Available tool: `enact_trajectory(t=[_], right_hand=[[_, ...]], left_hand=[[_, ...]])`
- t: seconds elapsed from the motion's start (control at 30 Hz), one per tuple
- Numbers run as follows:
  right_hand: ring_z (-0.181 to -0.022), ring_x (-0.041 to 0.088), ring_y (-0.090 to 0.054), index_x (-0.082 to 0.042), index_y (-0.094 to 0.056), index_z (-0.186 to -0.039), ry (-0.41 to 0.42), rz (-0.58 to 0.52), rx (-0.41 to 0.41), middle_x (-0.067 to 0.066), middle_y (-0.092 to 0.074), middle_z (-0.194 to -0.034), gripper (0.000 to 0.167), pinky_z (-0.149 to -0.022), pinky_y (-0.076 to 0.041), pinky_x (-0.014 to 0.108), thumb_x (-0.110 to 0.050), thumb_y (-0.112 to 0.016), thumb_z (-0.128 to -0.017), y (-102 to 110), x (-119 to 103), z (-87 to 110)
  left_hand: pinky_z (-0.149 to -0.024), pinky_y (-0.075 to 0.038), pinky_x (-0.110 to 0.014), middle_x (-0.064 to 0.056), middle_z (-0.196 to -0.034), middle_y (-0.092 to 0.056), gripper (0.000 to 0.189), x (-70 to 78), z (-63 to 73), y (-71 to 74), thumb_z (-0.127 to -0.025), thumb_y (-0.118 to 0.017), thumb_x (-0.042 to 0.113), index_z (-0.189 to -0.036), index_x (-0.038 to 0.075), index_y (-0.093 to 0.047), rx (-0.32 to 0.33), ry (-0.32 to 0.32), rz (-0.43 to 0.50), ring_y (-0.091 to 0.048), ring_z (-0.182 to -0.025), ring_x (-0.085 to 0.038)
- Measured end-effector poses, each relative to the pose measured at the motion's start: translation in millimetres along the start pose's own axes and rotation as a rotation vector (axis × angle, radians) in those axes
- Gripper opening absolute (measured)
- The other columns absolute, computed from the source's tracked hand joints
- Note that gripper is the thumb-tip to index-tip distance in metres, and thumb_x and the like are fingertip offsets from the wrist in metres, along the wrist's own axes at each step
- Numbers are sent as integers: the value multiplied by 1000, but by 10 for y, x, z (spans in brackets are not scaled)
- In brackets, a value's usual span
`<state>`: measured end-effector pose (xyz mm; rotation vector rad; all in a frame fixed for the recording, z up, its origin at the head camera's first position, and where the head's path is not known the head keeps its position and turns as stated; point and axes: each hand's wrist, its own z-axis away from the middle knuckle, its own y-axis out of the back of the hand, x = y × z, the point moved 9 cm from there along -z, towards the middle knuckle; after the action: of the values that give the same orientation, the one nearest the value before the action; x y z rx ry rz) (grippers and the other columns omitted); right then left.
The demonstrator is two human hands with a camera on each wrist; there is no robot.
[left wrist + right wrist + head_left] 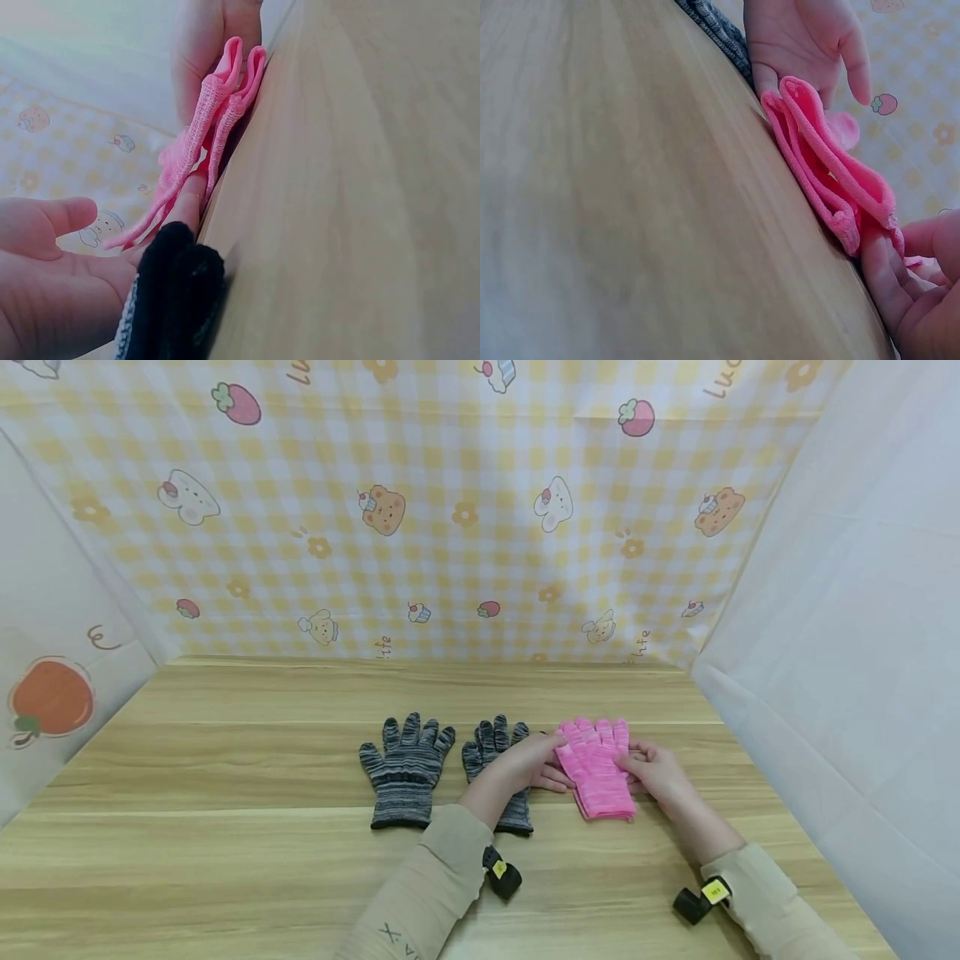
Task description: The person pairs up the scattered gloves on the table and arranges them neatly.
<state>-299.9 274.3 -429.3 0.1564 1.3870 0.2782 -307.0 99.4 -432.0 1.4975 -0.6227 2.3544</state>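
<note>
Two pink knit gloves [597, 770] lie stacked, cuffs toward me; their two cuffs show as separate layers in the left wrist view. My right hand [660, 774] pinches the upper glove's right edge, thumb on top and fingers between the layers. At the stack's left side, my left hand [531, 767] has its fingers extended against the gloves, fingertips slipped between the layers, and its thumb stands apart. Beneath my left wrist lies a grey-black striped glove [516, 814], partly covered. Another striped glove [405, 772] lies flat farther left.
The gloves lie on a light wood-grain table [225, 860]. A yellow checked cloth [450, 568] with cartoon prints hangs behind it. White cloth walls [847, 635] stand on both sides. Each wrist carries a small black camera [504, 878].
</note>
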Motion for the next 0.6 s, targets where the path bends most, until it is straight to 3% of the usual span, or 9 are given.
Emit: enact_trajectory(t=[0.2,0.6], right_hand=[[-64,6,-57,17,-32,-137,-7,12,7,-1,-64,-84,53,-59,-55,24,-6,-57,-96,0,-13,-6],[-67,7,-56,15,-27,-141,-8,64,5,1,-63,-90,58,-61,-54,24,-5,-58,-95,-8,-44,17]], left_hand=[[-76,-56,-42,-22,-99,-65,37,0,11,9,-98,-42,15,-126,-7,-47,14,9,15,-67,-89,-39],[-78,-56,-41,-32,-128,-49,41,8,48,34,-97,-48,10,-133,-8,-44,19,14,-1,-66,-93,-37]])
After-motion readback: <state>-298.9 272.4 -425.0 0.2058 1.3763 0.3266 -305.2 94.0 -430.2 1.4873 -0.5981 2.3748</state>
